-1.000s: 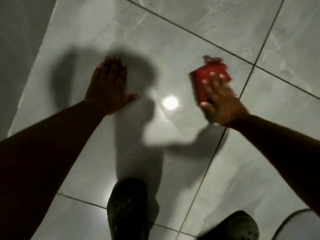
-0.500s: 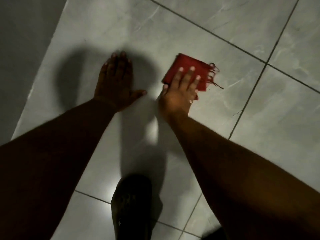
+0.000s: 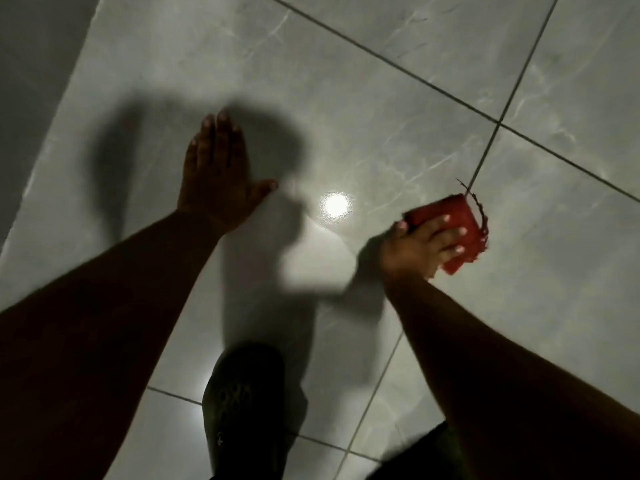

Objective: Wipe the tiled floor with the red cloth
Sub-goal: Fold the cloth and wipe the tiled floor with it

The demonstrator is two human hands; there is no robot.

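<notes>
A folded red cloth (image 3: pixel 453 216) with frayed threads lies flat on the glossy grey tiled floor (image 3: pixel 363 98), right beside a grout line. My right hand (image 3: pixel 420 245) presses down on it with spread fingers, covering its near half. My left hand (image 3: pixel 216 174) rests flat on the same large tile to the left, fingers together, thumb out, holding nothing. A bright lamp reflection (image 3: pixel 334 204) shines on the tile between the two hands.
A dark clog (image 3: pixel 244 407) on my foot stands on the tile at the bottom centre. A second dark shoe (image 3: pixel 429 452) shows at the bottom right. A darker wall or skirting (image 3: pixel 31 81) borders the floor on the left.
My right hand has swept the cloth from the middle, close to my left hand, out to the right and nearer to me. My left hand stays planted.
</notes>
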